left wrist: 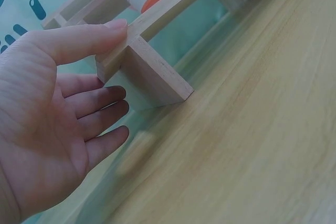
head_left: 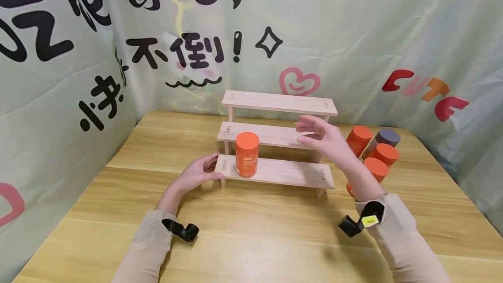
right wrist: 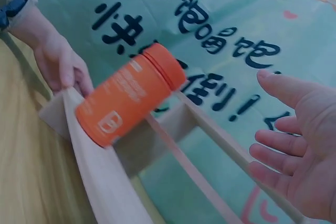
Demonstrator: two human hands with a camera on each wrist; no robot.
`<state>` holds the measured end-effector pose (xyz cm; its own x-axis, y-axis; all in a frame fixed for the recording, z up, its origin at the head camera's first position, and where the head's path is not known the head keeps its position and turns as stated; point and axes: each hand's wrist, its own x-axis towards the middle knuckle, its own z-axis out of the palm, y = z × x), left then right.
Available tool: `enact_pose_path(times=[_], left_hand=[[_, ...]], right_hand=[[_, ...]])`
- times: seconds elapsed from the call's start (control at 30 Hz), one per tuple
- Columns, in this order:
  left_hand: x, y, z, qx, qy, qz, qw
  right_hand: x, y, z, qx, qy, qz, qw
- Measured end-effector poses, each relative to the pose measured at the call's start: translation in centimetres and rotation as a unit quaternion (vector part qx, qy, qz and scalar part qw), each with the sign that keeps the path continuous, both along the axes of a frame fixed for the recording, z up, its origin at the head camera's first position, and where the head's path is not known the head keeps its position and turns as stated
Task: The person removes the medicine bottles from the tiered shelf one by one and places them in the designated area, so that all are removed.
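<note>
A three-step wooden rack (head_left: pixel 275 171) stands on the table. An orange jar (head_left: pixel 247 154) stands upright on the left part of its lowest step; the same orange jar (right wrist: pixel 128 95) shows in the right wrist view. My left hand (head_left: pixel 198 173) holds the rack's left end, its thumb (left wrist: pixel 79 40) pressed on top of the lowest board (left wrist: pixel 152 22), the fingers (left wrist: pixel 100 114) relaxed beside the leg. My right hand (head_left: pixel 324 136) hovers open in the air over the middle step, right of the jar, holding nothing; its fingers (right wrist: pixel 294 135) are spread.
Several more jars stand on the table (head_left: pixel 251 230) right of the rack: orange jars (head_left: pixel 383 154) and a grey-lidded one (head_left: pixel 387 137). A printed cloth backdrop (head_left: pixel 353 34) walls in the table at the back and both sides.
</note>
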<state>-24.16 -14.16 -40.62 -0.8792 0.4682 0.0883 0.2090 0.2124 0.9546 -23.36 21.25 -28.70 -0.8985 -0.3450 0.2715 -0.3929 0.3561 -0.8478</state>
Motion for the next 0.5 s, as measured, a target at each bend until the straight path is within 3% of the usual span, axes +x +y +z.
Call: enact_pose_path(times=[0.27, 0.5], left_hand=[[0.1, 0.2, 0.1, 0.001, -0.003, 0.003, 1.0], [0.0, 0.0, -0.1, -0.002, -0.001, 0.004, 1.0]], right_hand=[[-0.5, -3.6, -1.5, -0.013, -0.033, 0.053, 0.998], [-0.5, -6.0, -3.3, -0.008, -0.044, 0.074, 0.996]])
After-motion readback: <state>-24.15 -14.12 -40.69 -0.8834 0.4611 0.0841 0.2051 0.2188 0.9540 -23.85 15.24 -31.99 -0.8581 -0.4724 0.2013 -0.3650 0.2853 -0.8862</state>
